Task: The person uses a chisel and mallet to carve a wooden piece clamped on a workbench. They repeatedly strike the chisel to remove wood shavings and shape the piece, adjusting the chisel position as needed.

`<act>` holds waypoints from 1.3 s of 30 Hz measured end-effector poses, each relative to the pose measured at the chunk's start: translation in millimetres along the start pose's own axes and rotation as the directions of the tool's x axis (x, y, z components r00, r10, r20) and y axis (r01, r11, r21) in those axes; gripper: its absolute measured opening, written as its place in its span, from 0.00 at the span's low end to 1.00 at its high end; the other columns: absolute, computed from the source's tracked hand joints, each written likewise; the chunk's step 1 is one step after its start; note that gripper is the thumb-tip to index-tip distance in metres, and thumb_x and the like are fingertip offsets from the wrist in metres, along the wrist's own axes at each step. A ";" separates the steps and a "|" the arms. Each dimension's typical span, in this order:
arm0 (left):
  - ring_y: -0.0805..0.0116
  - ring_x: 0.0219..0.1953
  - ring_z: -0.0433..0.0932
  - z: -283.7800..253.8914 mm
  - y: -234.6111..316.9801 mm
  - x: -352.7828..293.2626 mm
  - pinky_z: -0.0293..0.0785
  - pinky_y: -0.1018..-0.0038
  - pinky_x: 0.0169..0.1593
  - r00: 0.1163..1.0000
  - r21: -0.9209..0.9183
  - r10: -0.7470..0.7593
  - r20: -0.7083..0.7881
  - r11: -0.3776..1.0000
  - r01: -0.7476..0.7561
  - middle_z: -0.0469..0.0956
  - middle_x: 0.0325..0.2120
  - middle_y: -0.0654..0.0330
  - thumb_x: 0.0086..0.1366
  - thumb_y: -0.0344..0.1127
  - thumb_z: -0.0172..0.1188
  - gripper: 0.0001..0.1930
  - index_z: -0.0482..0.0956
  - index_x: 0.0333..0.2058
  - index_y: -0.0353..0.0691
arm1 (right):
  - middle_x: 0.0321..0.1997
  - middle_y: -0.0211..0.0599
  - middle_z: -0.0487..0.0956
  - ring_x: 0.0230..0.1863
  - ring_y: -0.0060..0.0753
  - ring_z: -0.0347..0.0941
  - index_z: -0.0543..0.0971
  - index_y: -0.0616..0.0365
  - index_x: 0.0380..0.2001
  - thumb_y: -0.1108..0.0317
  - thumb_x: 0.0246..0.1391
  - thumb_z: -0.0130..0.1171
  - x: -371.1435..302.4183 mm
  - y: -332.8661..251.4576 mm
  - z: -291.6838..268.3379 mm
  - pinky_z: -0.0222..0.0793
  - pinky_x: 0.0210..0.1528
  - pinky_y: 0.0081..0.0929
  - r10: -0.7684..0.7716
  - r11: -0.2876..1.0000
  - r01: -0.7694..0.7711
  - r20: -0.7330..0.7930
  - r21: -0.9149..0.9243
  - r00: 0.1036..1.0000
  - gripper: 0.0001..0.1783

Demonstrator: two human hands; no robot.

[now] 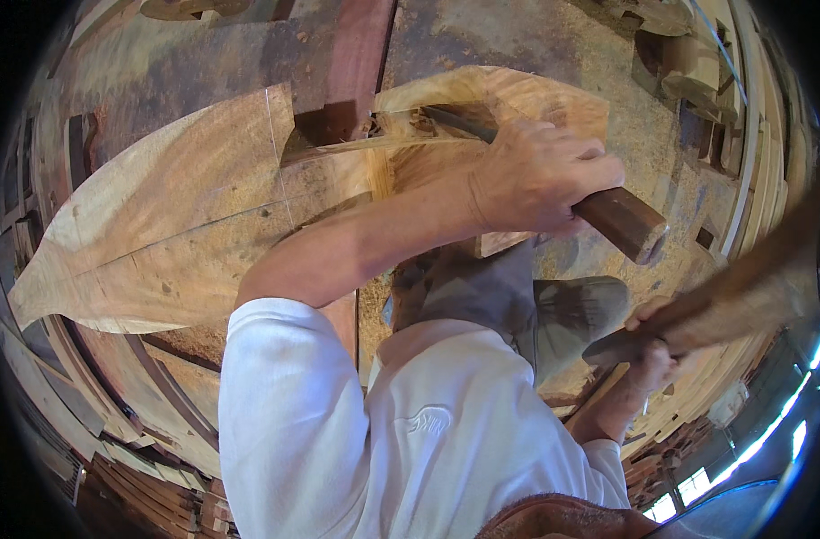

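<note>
My left hand (540, 175) is closed around a chisel, its thick brown wooden handle (621, 223) jutting out to the right. The chisel's dark blade (459, 122) points left into the hollowed part of a large carved wooden workpiece (176, 216); its tip is hard to make out. This pale brown piece is leaf-shaped on the left, with a dark line along its middle and a thin line drawn across it. Lower right, my right hand (652, 357) grips a long wooden mallet (729, 301), smeared by motion and apart from the chisel's end.
Wood shavings and dust lie on the worn floor around the workpiece. A reddish plank (360, 54) runs beyond it. Round wooden blocks (693, 67) stand at the far right beside long boards. More planks (140, 503) are stacked at the lower left. My bent leg (576, 314) is close by.
</note>
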State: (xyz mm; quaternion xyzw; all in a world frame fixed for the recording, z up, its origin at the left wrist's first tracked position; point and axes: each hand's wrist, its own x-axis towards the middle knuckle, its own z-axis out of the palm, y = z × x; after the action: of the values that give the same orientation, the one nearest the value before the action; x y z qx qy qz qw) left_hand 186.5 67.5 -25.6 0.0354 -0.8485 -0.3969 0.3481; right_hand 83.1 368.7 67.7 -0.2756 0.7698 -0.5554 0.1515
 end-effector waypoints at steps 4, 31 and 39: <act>0.59 0.33 0.84 3.6 -2.4 7.8 0.78 0.62 0.33 0.997 -0.060 0.013 -0.070 0.998 -0.018 0.80 0.29 0.63 0.41 0.37 0.77 0.22 0.79 0.37 0.49 | 0.40 0.48 0.75 0.33 0.39 0.76 0.67 0.68 0.56 0.41 0.56 0.73 17.9 -22.1 -3.8 0.76 0.34 0.32 -0.094 0.972 0.070 0.099 0.223 0.991 0.44; 0.55 0.33 0.84 7.9 -15.3 9.5 0.79 0.59 0.33 0.984 -0.021 -0.008 -0.175 1.000 0.005 0.79 0.26 0.59 0.45 0.40 0.77 0.21 0.79 0.38 0.46 | 0.44 0.48 0.82 0.44 0.43 0.81 0.74 0.68 0.55 0.58 0.47 0.76 28.1 -8.5 -13.7 0.78 0.48 0.38 -0.069 0.981 0.105 0.213 -0.165 0.975 0.37; 0.57 0.33 0.84 14.2 -22.8 12.0 0.78 0.63 0.34 0.974 -0.021 0.003 -0.226 1.000 -0.008 0.82 0.29 0.59 0.43 0.39 0.80 0.23 0.81 0.39 0.43 | 0.33 0.47 0.78 0.30 0.40 0.75 0.75 0.65 0.47 0.60 0.51 0.72 42.4 -1.6 -3.0 0.78 0.35 0.36 -0.144 0.959 0.149 -0.039 0.240 0.989 0.26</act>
State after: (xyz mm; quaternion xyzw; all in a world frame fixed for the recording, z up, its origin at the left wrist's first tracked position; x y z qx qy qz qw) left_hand 163.7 57.1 -41.0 0.0740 -0.7991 -0.3985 0.4439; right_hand 47.9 345.6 73.3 -0.3054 0.6751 -0.6579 0.1343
